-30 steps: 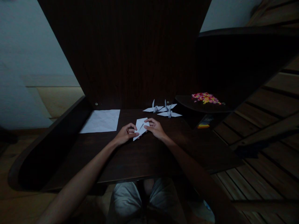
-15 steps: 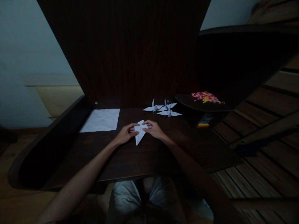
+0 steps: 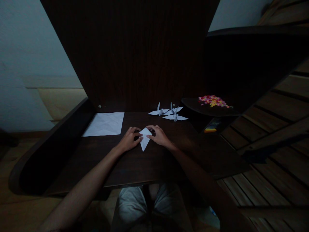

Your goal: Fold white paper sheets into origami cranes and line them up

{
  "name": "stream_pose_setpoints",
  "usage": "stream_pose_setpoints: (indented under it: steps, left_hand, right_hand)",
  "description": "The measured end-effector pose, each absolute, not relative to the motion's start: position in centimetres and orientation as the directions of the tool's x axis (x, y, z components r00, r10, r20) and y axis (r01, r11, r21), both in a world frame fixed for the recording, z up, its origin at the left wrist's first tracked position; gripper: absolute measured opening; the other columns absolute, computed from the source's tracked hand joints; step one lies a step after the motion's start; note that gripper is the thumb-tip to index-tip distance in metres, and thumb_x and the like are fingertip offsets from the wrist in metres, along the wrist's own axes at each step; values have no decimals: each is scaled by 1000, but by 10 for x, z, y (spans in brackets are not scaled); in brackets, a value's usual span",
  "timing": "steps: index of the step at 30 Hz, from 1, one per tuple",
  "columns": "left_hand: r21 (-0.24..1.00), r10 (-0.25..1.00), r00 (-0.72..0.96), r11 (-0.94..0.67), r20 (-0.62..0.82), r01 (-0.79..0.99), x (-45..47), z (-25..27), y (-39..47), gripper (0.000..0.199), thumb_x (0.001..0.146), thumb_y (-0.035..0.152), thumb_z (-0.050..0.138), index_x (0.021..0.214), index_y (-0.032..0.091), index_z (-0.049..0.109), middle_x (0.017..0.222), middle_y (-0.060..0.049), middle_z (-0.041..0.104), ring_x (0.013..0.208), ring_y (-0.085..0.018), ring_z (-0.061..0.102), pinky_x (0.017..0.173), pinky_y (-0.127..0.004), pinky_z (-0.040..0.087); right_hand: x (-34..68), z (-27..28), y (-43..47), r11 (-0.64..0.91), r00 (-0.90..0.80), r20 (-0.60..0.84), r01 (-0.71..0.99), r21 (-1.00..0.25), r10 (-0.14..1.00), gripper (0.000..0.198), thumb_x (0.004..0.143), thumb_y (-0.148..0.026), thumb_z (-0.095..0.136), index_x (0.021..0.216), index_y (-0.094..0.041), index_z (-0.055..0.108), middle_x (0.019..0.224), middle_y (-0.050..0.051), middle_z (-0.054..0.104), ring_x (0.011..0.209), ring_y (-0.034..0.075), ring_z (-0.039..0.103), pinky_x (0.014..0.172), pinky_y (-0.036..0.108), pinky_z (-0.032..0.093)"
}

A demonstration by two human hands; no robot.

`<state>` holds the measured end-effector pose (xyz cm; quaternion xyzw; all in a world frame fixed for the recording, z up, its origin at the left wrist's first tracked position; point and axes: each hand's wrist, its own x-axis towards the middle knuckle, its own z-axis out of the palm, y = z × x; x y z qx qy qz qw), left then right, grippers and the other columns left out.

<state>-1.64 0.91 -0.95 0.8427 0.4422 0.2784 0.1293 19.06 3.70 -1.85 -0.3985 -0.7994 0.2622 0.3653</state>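
A white folded paper (image 3: pixel 145 140), kite-shaped with its long point toward me, lies on the dark desk between my hands. My left hand (image 3: pixel 130 139) grips its left edge, thumb and fingertips at the side corner. On the opposite edge my right hand (image 3: pixel 158 135) has its thumb on the paper and its fingers curled near the upper corner. Beyond my hands stand three white paper cranes (image 3: pixel 175 118), close together near the back panel. To the left, a flat, slightly creased white paper sheet (image 3: pixel 105 124) rests on the desk.
A small raised shelf (image 3: pixel 210 111) at the right holds a pile of tiny pink, red and yellow pieces (image 3: pixel 213 101). Below it are some items with a yellow edge (image 3: pixel 210 130). A dark side panel (image 3: pixel 53 145) bounds the desk on the left.
The folded paper now lies flatter and straighter, with a plain kite outline. My fingers have shifted outward from its middle to its side edges.
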Motion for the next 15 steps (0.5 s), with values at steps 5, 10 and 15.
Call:
stream_pose_setpoints:
  steps: [5, 10, 15]
  left_hand:
    - [480, 813, 471, -583, 344, 655, -15, -10, 10, 22, 83, 32, 54, 95, 17, 66, 112, -11, 60, 106, -26, 50, 95, -41, 37]
    - [526, 840, 436, -542, 323, 655, -15, -11, 11, 19, 81, 31, 56, 94, 18, 59, 94, -7, 62, 92, -22, 54, 87, -37, 41]
    - [521, 824, 464, -565, 325, 639, -16, -10, 11, 24, 82, 33, 56, 101, 19, 60, 98, -7, 63, 95, -23, 55, 88, -36, 40]
  right_hand:
    - [189, -19, 36, 541, -392, 393, 420, -728, 832, 55, 69, -15, 68, 122, -22, 53, 93, 3, 64, 90, 19, 56, 83, 34, 43]
    - [190, -20, 37, 596, -452, 414, 410, -691, 790, 34, 73, -15, 65, 107, -22, 64, 89, 4, 65, 85, 18, 56, 81, 34, 43]
    - [191, -20, 38, 679, -537, 441, 408, -610, 719, 12, 79, -19, 62, 84, -23, 71, 87, 6, 68, 85, 20, 55, 82, 37, 42]
